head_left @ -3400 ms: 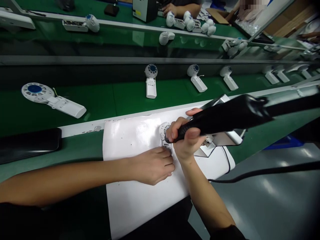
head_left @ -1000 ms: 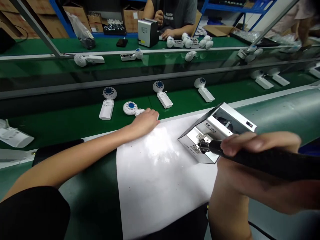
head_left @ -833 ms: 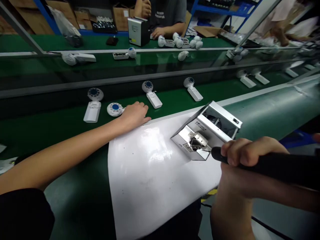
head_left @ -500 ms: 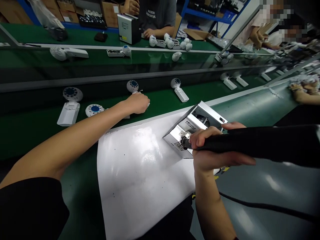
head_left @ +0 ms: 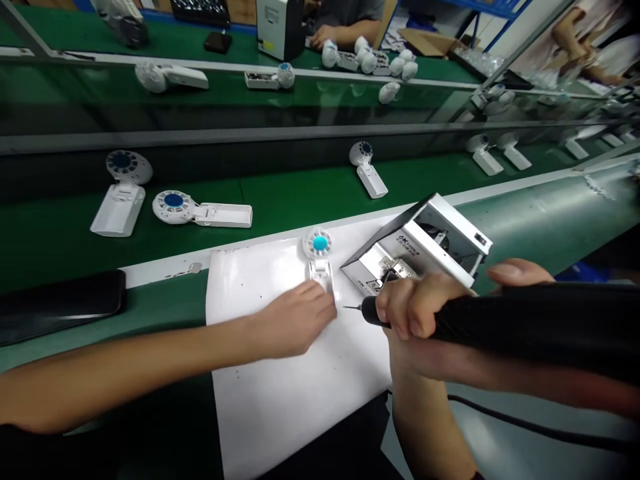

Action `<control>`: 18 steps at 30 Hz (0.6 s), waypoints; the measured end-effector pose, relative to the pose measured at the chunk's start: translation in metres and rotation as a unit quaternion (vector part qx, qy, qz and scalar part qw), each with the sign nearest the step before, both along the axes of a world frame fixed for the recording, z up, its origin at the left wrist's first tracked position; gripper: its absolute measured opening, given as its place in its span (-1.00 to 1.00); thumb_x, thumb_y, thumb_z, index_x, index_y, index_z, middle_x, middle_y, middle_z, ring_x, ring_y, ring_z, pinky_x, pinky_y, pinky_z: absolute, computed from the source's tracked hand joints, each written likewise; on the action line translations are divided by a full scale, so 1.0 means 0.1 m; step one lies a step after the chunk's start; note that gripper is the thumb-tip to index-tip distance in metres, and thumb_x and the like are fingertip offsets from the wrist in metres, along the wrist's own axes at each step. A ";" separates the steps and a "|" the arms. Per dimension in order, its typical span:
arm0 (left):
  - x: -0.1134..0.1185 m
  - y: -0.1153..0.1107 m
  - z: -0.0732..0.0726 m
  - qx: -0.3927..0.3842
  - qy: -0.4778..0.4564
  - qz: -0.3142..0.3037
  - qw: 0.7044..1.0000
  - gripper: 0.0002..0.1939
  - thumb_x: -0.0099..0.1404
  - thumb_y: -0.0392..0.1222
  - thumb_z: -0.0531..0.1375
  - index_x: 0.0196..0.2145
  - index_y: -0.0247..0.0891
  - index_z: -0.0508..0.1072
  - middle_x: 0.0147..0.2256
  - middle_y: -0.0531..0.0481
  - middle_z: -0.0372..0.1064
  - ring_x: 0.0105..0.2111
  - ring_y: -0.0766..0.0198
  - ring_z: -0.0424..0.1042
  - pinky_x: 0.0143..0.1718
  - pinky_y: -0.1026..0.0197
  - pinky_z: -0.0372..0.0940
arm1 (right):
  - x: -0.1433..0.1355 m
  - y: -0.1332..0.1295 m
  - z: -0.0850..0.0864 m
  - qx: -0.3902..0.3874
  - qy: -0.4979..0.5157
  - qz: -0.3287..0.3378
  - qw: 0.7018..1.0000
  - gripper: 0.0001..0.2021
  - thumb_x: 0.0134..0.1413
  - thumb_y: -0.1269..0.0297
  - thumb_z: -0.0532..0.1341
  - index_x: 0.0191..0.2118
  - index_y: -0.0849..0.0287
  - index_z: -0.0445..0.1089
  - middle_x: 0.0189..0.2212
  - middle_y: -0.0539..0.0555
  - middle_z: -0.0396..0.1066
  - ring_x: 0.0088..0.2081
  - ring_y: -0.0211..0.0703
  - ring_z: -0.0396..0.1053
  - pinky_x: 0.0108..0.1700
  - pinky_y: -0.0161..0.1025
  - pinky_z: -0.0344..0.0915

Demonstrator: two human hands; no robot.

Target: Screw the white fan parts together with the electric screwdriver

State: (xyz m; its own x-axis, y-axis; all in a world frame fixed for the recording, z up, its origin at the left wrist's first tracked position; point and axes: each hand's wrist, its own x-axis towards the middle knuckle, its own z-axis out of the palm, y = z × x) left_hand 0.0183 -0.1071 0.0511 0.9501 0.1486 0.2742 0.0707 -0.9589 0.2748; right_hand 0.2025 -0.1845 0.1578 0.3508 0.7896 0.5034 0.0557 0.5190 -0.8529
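Note:
My left hand (head_left: pixel 300 319) is closed around the handle end of a small white handheld fan (head_left: pixel 319 248), over the white sheet (head_left: pixel 260 413). The fan's round head, with a blue centre, points away from me; my fingers hide much of its handle. In my right hand (head_left: pixel 420 313) is a black electric screwdriver (head_left: pixel 510 327), its thin bit pointing left toward the fan, a short gap from my left fingers. Just behind the screwdriver's tip stands a silver screw feeder (head_left: pixel 423 243) with a dark window.
Several white fans, among them one lying sideways (head_left: pixel 203 210), lie on the green conveyor belt (head_left: pixel 280 187). A black phone (head_left: pixel 65 303) rests at the left edge. A cable (head_left: pixel 530 427) runs at lower right. Across the line, a co-worker's hand (head_left: pixel 324 37) is beside a metal box (head_left: pixel 280 30).
My left hand has brought a fan from the belt onto the white sheet. My right hand has drawn the screwdriver back from the screw feeder, and the view has shifted.

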 end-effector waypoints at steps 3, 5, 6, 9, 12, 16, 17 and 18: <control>-0.08 -0.17 -0.12 -0.002 -0.046 -0.050 0.998 -0.85 0.63 -0.28 0.16 -0.09 -0.29 0.54 -0.13 -0.15 0.53 -0.11 0.01 0.43 0.10 -0.03 0.31 | -0.13 0.24 -0.09 0.051 0.048 0.039 0.997 -0.38 0.25 -0.57 0.18 0.04 -0.16 0.47 -0.64 -0.13 0.37 -0.75 -0.14 0.19 -0.70 -0.16 0.24; -0.09 -0.20 -0.13 -0.003 -0.062 -0.060 0.996 -0.86 0.63 -0.27 0.18 -0.12 -0.28 0.53 -0.12 -0.14 0.54 -0.08 0.02 0.45 0.15 -0.02 0.30 | -0.21 0.41 -0.18 0.059 0.056 0.061 0.995 -0.33 0.24 -0.61 0.12 0.03 -0.15 0.47 -0.66 -0.16 0.35 -0.79 -0.18 0.13 -0.75 -0.20 0.19; -0.09 -0.20 -0.13 -0.001 -0.066 -0.062 0.996 -0.88 0.62 -0.27 0.19 -0.12 -0.27 0.53 -0.12 -0.14 0.54 -0.07 0.02 0.45 0.17 -0.01 0.29 | -0.24 0.48 -0.23 0.061 0.058 0.065 0.994 -0.32 0.23 -0.63 0.12 0.02 -0.15 0.46 -0.67 -0.17 0.34 -0.80 -0.19 0.11 -0.77 -0.21 0.17; -0.09 -0.19 -0.11 0.001 -0.067 -0.059 0.996 -0.90 0.59 -0.26 0.21 -0.14 -0.24 0.52 -0.15 -0.12 0.53 -0.09 0.03 0.45 0.18 0.00 0.29 | -0.28 0.62 -0.34 0.061 0.057 0.059 0.995 -0.33 0.15 -0.61 0.24 0.03 -0.13 0.44 -0.67 -0.19 0.31 -0.80 -0.21 0.09 -0.78 -0.22 0.12; -0.09 -0.19 -0.11 -0.004 -0.064 -0.057 0.996 -0.91 0.59 -0.24 0.23 -0.16 -0.23 0.50 -0.17 -0.09 0.53 -0.11 0.04 0.44 0.17 0.01 0.30 | -0.27 0.67 -0.40 0.056 0.047 0.050 0.996 -0.33 0.13 -0.61 0.26 0.00 -0.12 0.43 -0.67 -0.18 0.29 -0.80 -0.21 0.08 -0.78 -0.21 0.09; -0.08 -0.19 -0.12 -0.011 -0.055 -0.062 0.997 -0.91 0.57 -0.23 0.25 -0.17 -0.22 0.49 -0.18 -0.08 0.52 -0.13 0.05 0.43 0.12 0.01 0.30 | -0.27 0.72 -0.48 0.044 0.055 0.024 0.997 -0.32 0.14 -0.64 0.22 -0.01 -0.13 0.40 -0.68 -0.19 0.24 -0.81 -0.21 0.05 -0.77 -0.21 0.04; -0.08 -0.19 -0.11 -0.012 -0.054 -0.063 0.996 -0.91 0.57 -0.23 0.26 -0.17 -0.22 0.49 -0.18 -0.07 0.52 -0.13 0.05 0.42 0.12 0.01 0.30 | -0.27 0.73 -0.52 0.042 0.057 0.029 0.997 -0.32 0.15 -0.64 0.20 -0.01 -0.13 0.38 -0.68 -0.20 0.23 -0.81 -0.21 0.04 -0.77 -0.22 0.04; -0.08 -0.19 -0.11 -0.012 -0.054 -0.064 0.996 -0.91 0.57 -0.23 0.26 -0.17 -0.22 0.49 -0.19 -0.07 0.51 -0.13 0.05 0.42 0.12 0.01 0.29 | -0.28 0.75 -0.55 0.038 0.057 0.036 0.997 -0.32 0.17 -0.64 0.18 -0.01 -0.14 0.36 -0.69 -0.21 0.22 -0.81 -0.22 0.04 -0.77 -0.23 0.04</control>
